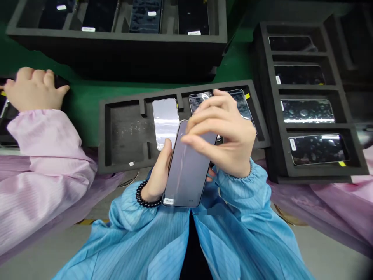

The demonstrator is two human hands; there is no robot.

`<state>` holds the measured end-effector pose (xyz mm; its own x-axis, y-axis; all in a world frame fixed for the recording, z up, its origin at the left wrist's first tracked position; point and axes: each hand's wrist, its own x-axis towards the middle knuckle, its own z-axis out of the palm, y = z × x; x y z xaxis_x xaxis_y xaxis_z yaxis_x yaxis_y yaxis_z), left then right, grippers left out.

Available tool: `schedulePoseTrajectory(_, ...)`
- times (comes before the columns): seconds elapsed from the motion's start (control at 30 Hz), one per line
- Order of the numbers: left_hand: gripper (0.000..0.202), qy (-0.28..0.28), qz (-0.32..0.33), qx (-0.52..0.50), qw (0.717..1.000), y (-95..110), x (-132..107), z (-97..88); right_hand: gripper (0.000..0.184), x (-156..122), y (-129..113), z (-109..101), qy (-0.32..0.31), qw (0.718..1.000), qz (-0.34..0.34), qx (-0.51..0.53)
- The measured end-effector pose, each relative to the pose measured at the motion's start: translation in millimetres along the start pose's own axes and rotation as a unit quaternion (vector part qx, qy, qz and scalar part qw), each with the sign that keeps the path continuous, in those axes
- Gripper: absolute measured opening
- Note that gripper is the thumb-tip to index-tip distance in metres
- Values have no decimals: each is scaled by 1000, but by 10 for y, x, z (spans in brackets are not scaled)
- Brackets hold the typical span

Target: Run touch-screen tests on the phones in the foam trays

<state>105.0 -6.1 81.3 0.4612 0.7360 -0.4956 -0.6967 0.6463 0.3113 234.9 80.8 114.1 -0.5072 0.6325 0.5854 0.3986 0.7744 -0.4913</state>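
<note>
Holding smartphone [185,175] in left hand [155,173], right hand [224,132] above.

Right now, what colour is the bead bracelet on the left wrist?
Black, best seen in the head view: the bead bracelet circles the wrist just above the cuff.

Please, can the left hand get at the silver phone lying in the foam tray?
Probably yes, once it lets go: the left hand now holds the grey phone, but the silver phone lies just beyond its fingers, with nothing else between them.
</note>
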Motion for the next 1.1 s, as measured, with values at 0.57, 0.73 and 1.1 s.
schedulePoseTrajectory(0.57, 85, -2, 82, 22, 996, 136, -260, 163, 40, -107, -12, 144, 84, 972, 159, 152)
schedulePoseTrajectory(0.73, 87, 17, 86, -34, 996, 110, -272, 179, 40, -110, -47, 126, 62, 970, 189, 137)
schedulePoseTrajectory(1.1, 79, 35, 59, -23, 997, 176, -247, 163, 34, -114, 140, 297, 72, 895, 268, 349)
